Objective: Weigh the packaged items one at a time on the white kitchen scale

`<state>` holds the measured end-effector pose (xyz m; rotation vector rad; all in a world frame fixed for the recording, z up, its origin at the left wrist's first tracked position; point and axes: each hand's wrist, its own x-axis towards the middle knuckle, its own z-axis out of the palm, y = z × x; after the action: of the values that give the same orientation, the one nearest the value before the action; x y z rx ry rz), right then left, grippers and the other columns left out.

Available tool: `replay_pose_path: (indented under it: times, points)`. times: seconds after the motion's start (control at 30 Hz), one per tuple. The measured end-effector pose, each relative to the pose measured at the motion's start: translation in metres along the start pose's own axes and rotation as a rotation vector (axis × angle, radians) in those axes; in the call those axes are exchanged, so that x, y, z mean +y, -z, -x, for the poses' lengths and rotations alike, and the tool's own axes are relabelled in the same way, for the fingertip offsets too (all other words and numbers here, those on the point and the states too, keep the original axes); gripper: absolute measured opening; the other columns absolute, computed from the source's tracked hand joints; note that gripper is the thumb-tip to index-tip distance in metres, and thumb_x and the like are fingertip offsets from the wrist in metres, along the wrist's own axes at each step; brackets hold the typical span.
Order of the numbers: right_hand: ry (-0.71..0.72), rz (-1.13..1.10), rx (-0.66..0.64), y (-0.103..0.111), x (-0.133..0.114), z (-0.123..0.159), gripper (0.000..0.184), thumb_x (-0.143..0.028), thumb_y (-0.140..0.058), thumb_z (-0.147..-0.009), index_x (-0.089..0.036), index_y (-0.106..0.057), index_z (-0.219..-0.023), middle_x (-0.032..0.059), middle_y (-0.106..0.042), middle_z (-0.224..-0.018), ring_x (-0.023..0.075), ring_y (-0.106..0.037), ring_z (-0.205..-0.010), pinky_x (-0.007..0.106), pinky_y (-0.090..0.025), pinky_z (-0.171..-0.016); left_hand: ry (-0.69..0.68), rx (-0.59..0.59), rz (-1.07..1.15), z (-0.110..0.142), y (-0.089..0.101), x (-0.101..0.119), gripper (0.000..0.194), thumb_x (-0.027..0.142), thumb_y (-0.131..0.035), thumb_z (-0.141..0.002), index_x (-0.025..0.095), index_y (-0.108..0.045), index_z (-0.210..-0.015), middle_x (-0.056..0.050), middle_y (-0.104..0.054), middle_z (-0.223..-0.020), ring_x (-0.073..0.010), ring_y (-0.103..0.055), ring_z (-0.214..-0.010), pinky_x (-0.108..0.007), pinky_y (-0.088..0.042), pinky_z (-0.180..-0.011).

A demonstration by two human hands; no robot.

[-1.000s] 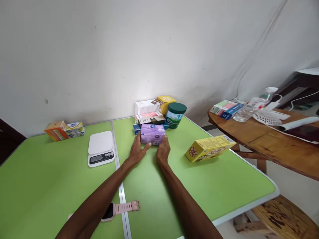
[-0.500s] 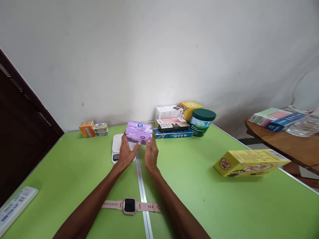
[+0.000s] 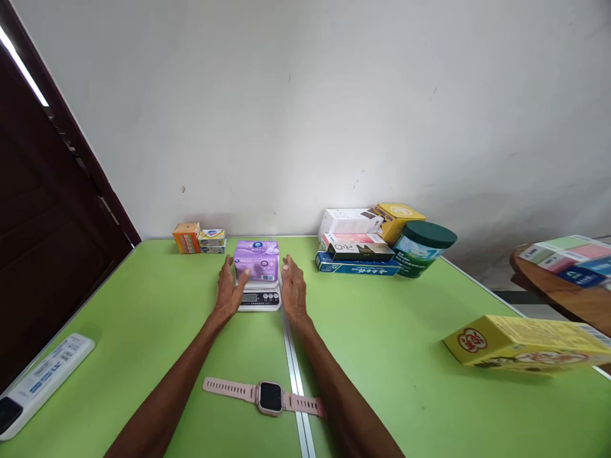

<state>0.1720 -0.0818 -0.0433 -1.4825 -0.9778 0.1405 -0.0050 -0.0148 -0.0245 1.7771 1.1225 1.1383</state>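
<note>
A purple soft pack [image 3: 256, 261], perhaps tissues or pads, rests upright on a small white kitchen scale [image 3: 260, 305] with a display and buttons along its front. Close to the pack's left side is my left hand [image 3: 230, 289], fingers stretched and thumb crossing in front of the pack's lower corner; whether it touches cannot be told. My right hand [image 3: 293, 287] stands at the right side with its fingers straight and a narrow gap from the pack. Between my forearms lies a smartwatch [image 3: 270, 397] with a pink strap.
Small orange and yellow boxes [image 3: 187, 238] stand at the back left. Several stacked boxes [image 3: 358, 264] and a green-lidded tub [image 3: 424, 248] are at the back right. A yellow box [image 3: 520, 343] lies right, a white device [image 3: 48, 381] left. Beyond is a wooden side table [image 3: 539, 283].
The purple pack has gone from being held tilted between both hands to standing on the scale. My hands have loosened and spread to its sides. The camera view has turned slightly left.
</note>
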Motion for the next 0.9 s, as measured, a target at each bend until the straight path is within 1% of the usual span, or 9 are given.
replay_pose_path:
  times: [0.03,0.1,0.23,0.37,0.5,0.6,0.7,0.77,0.9]
  points:
    - [-0.058,-0.007,0.027,0.007,0.006,-0.001,0.083,-0.076,-0.028,-0.100,-0.013,-0.070,-0.134,0.0209,-0.068,-0.141,0.0334,-0.058,-0.136,0.055,-0.041,-0.119,0.045,0.022,0.049,-0.001,0.005,-0.007,0.082,0.067,-0.055,-0.096,0.018,-0.037,-0.159,-0.021,-0.044,-0.165,-0.0352,-0.039,-0.156,-0.054,-0.030,-0.128]
    - [-0.151,-0.014,0.060,0.022,0.018,-0.001,0.085,-0.079,-0.028,-0.099,-0.013,-0.073,-0.126,0.0222,-0.071,-0.134,0.0349,-0.062,-0.129,0.056,-0.043,-0.116,0.140,0.064,0.147,-0.002,0.014,-0.021,0.083,0.070,-0.049,-0.097,0.017,-0.036,-0.159,-0.023,-0.047,-0.163,-0.0344,-0.048,-0.151,-0.052,-0.037,-0.125]
    - [-0.130,0.008,0.053,0.045,0.028,0.001,0.076,-0.079,-0.036,-0.098,-0.015,-0.074,-0.116,0.0204,-0.075,-0.126,0.0338,-0.066,-0.119,0.052,-0.047,-0.110,0.196,0.080,0.265,-0.004,0.026,-0.044,0.083,0.076,-0.051,-0.093,0.017,-0.045,-0.150,-0.021,-0.068,-0.138,-0.0333,-0.070,-0.125,-0.053,-0.049,-0.115]
    - [-0.095,0.033,0.010,0.050,0.023,0.004,0.066,-0.073,-0.037,-0.100,-0.018,-0.072,-0.109,0.0171,-0.075,-0.119,0.0315,-0.066,-0.112,0.048,-0.048,-0.105,0.164,0.081,0.286,-0.004,0.026,-0.048,0.084,0.079,-0.053,-0.090,0.016,-0.050,-0.145,-0.021,-0.071,-0.132,-0.0326,-0.075,-0.116,-0.054,-0.054,-0.109]
    - [-0.076,0.098,-0.029,0.049,0.018,0.005,0.061,-0.071,-0.032,-0.102,-0.022,-0.066,-0.089,0.0104,-0.074,-0.093,0.0274,-0.064,-0.091,0.043,-0.049,-0.090,0.150,0.080,0.293,-0.003,0.025,-0.047,0.087,0.081,-0.053,-0.089,0.013,-0.050,-0.143,-0.023,-0.069,-0.133,-0.0317,-0.075,-0.113,-0.052,-0.056,-0.107]
    - [-0.070,0.139,-0.048,0.051,0.017,0.005,0.062,-0.071,-0.027,-0.103,-0.023,-0.061,-0.082,0.0080,-0.070,-0.084,0.0259,-0.060,-0.083,0.041,-0.046,-0.084,0.142,0.071,0.282,-0.005,0.025,-0.048,0.081,0.078,-0.053,-0.091,0.015,-0.050,-0.143,-0.021,-0.070,-0.131,-0.0307,-0.075,-0.112,-0.052,-0.057,-0.106]
    - [-0.093,0.108,-0.062,0.052,0.015,0.006,0.064,-0.072,-0.029,-0.103,-0.023,-0.065,-0.084,0.0095,-0.073,-0.088,0.0269,-0.062,-0.086,0.042,-0.047,-0.086,0.144,0.082,0.253,-0.005,0.026,-0.050,0.078,0.074,-0.051,-0.094,0.017,-0.047,-0.147,-0.020,-0.069,-0.131,-0.0293,-0.075,-0.109,-0.052,-0.057,-0.105]
    - [-0.114,0.052,-0.056,0.052,0.014,0.006,0.066,-0.072,-0.032,-0.103,-0.022,-0.072,-0.092,0.0121,-0.076,-0.098,0.0292,-0.065,-0.096,0.045,-0.049,-0.093,0.128,0.110,0.206,-0.002,0.026,-0.049,0.078,0.071,-0.052,-0.095,0.018,-0.041,-0.152,-0.020,-0.065,-0.137,-0.0291,-0.073,-0.113,-0.052,-0.056,-0.106]
    - [-0.069,-0.070,-0.023,0.048,0.012,0.008,0.068,-0.068,-0.032,-0.106,-0.020,-0.076,-0.125,0.0150,-0.073,-0.131,0.0322,-0.060,-0.130,0.054,-0.044,-0.114,-0.067,0.213,0.011,0.010,0.023,-0.034,0.097,0.062,-0.070,-0.087,0.019,-0.026,-0.162,-0.024,-0.046,-0.157,-0.0348,-0.054,-0.143,-0.055,-0.045,-0.119]
